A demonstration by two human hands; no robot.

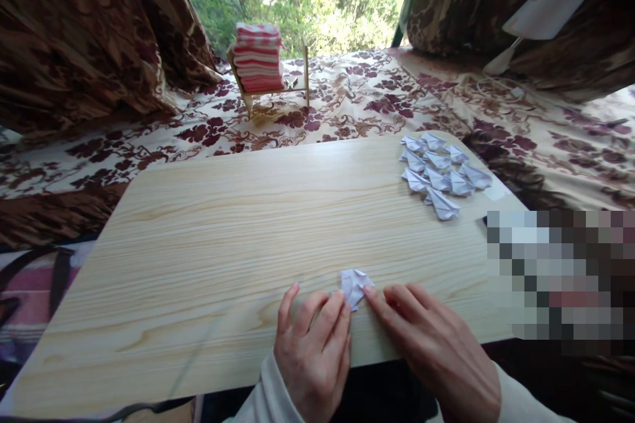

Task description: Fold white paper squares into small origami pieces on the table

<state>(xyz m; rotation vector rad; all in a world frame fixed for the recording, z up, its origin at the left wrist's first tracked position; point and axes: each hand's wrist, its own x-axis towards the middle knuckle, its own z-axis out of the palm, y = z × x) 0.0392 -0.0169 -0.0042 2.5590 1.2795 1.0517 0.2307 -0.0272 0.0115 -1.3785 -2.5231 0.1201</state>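
A small piece of folded white paper (353,287) lies near the front edge of the wooden table, creased into angled flaps. My left hand (317,337) grips its left edge with the fingertips, the other fingers bent over the tabletop. From the right, my right hand (431,337) presses its index fingertip on the paper's right edge, its remaining fingers curled. Both thumbs are mostly hidden beneath the hands. At the far right corner sits a cluster of several folded white paper pieces (436,168) with pointed, layered shapes.
The pale wood-grain table (208,244) has rounded corners. Behind it, on floral fabric (357,99), stands a small wooden stand (306,82) with stacked pink-and-white cloths (258,59). A white lamp (550,3) is at the back right. A pixelated patch covers the right side.
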